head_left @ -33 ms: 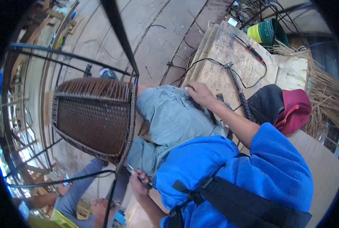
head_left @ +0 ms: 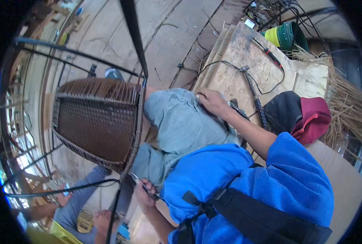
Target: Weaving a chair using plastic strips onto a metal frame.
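Observation:
My left hand (head_left: 143,196) is closed round a dark-handled tool (head_left: 150,191); its slim metal tip points at the lower corner of a woven brown chair piece (head_left: 99,130). Whether the tip touches the weave I cannot tell. The woven piece is set in a black metal frame (head_left: 79,52), and dark strands wrap its edges. On my grey-trousered thigh (head_left: 181,122) rests my right hand (head_left: 213,101), its fingers curled; anything inside them is hidden.
Stacked boards (head_left: 238,57) beside my right arm carry a hammer (head_left: 254,95), a red-and-black corded tool (head_left: 272,57) and a black-and-maroon cap (head_left: 315,118). Behind them are a green bucket (head_left: 288,34) and dry strands (head_left: 345,101). Another person's hands (head_left: 106,221) show at lower left.
The woven piece and its frame sit slightly differently in the picture, the weave a little lower and further left. My left hand with the tool has shifted slightly left; my right hand stays on my thigh.

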Demonstrator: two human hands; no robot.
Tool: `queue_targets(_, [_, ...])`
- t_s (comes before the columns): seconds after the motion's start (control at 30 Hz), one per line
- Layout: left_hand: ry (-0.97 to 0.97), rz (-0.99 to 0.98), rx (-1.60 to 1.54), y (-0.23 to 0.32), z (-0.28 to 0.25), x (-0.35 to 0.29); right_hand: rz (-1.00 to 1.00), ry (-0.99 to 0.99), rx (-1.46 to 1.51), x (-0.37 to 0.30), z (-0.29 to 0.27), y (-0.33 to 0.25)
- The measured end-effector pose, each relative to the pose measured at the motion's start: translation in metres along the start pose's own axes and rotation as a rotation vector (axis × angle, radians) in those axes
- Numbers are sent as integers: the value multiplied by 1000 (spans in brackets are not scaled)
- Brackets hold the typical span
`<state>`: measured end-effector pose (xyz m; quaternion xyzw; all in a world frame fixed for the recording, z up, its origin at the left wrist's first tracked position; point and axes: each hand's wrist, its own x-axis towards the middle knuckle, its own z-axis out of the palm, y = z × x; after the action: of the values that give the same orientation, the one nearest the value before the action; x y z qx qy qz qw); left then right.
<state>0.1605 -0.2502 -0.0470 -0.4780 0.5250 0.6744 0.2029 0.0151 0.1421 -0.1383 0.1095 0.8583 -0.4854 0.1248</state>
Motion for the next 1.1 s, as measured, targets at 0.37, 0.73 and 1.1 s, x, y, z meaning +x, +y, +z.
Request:
queue_targets(0.37, [-6, 133, 4, -4, 0, 1, -56, 100, -112, -10, 31, 8])
queue_targets(0.73, [-56, 116, -52, -1, -5, 4, 12, 59, -148, -10, 31, 8])
queue_targets(1.1, [329, 480, -95, -7, -15, -27, -671, 453, 395, 70, -59, -159])
